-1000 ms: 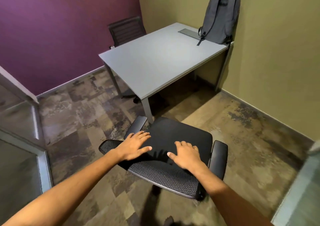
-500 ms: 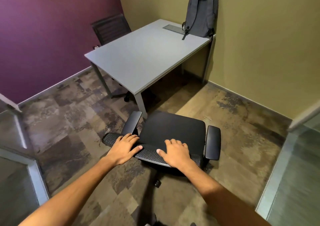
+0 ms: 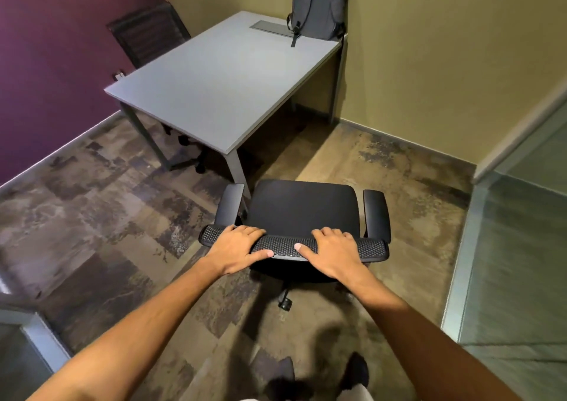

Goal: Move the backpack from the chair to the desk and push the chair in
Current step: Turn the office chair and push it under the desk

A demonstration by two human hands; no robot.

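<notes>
The grey backpack (image 3: 317,4) stands upright at the far right corner of the grey desk (image 3: 221,84), leaning on the yellow wall. A black office chair (image 3: 303,210) with two armrests sits on the floor just in front of the desk's near corner, its seat bare. My left hand (image 3: 237,248) and my right hand (image 3: 329,251) both grip the top edge of the chair's mesh backrest, fingers over the front and thumbs on my side.
A second dark chair (image 3: 147,33) stands behind the desk by the purple wall. A glass partition (image 3: 515,247) runs along the right, another frame (image 3: 33,336) at the lower left. My shoes (image 3: 356,370) are at the bottom edge.
The chair has turned to face the desk squarely and rolled closer to its near corner. Both hands stayed on the backrest top, moving with it.
</notes>
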